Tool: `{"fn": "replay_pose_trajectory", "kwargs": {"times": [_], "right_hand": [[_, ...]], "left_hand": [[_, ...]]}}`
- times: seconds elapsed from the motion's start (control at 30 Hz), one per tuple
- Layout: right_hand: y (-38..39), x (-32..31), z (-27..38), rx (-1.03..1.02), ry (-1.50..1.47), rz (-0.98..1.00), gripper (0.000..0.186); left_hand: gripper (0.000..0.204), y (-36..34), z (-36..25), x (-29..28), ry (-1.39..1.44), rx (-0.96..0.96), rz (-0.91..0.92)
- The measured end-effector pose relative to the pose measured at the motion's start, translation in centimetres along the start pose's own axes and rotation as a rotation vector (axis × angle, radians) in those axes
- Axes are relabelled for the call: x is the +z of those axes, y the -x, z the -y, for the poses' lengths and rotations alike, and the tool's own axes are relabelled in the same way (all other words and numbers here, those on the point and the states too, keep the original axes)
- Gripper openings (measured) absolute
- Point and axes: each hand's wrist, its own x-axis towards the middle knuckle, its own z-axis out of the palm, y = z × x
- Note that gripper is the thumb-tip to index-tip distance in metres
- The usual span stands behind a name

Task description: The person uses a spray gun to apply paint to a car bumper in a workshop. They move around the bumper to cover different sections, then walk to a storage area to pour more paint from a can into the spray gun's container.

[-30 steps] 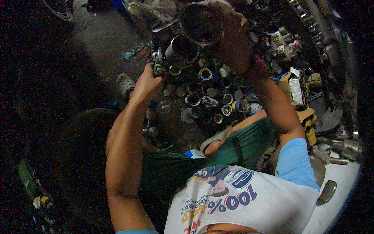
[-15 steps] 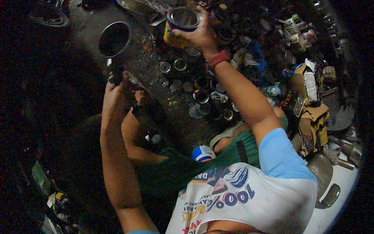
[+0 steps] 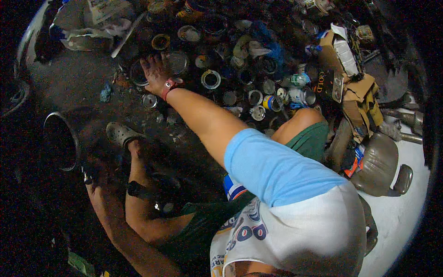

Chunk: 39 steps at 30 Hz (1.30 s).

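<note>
My left hand (image 3: 94, 179), dim at the lower left, is closed round the handle of a round metal-rimmed pan (image 3: 77, 147). The pan's inside is dark, and its contents cannot be made out. Stretched out ahead, my right hand (image 3: 156, 73) has its fingers spread among the cans on the floor. It reaches between a dark, round can (image 3: 137, 74) on its left and a grey, round can top (image 3: 179, 62) on its right. Whether the palm touches either is hidden. A small, shiny tin (image 3: 149, 101) stands just nearer than this hand.
Several used cans and lids, including an open white-rimmed can (image 3: 211, 79), crowd the floor ahead. Torn cardboard boxes (image 3: 357, 92) and a brown padded seat (image 3: 379, 164) are at the right. A pale stick (image 3: 128, 34) lies beyond my right hand. My shod foot (image 3: 122, 134) is near the pan.
The view has shifted. My right hand, which gripped a raised yellow-and-blue can, is now down among the floor cans with fingers spread. My left hand and the pan appear lower and farther left.
</note>
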Motion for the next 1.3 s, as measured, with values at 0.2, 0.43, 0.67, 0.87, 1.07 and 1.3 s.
{"fn": "replay_pose_trajectory", "kwargs": {"times": [0.2, 0.43, 0.67, 0.87, 1.07, 1.3], "right_hand": [[1.6, -2.3, -2.2, 0.05, 0.046, -0.242, 0.091], [16.9, -10.0, -16.3, 0.56, -0.352, -1.039, 0.026], [34.1, -7.3, -28.1, 1.279, -0.226, -0.694, 0.033], [36.0, -8.5, -27.7, 1.244, -0.435, -0.6, 0.034], [29.9, -17.2, -19.9, 0.604, -1.169, -0.625, 0.035], [27.5, -34.7, -11.5, 0.234, -1.617, -0.134, 0.047]], "left_hand": [[0.047, -2.2, -2.5, 2.2, -0.067, 0.075, 0.063], [0.035, -7.0, -1.9, 6.3, -0.1, 0.413, 0.396], [0.031, -5.0, -3.0, 15.2, 0.213, 0.133, 0.473], [0.04, -2.0, -2.3, 20.0, -0.081, 0.23, 0.614], [0.057, -7.3, 7.5, 22.8, -0.149, 0.375, 0.592], [0.065, -8.5, 8.0, 24.0, -0.204, 0.501, 0.582]]}}
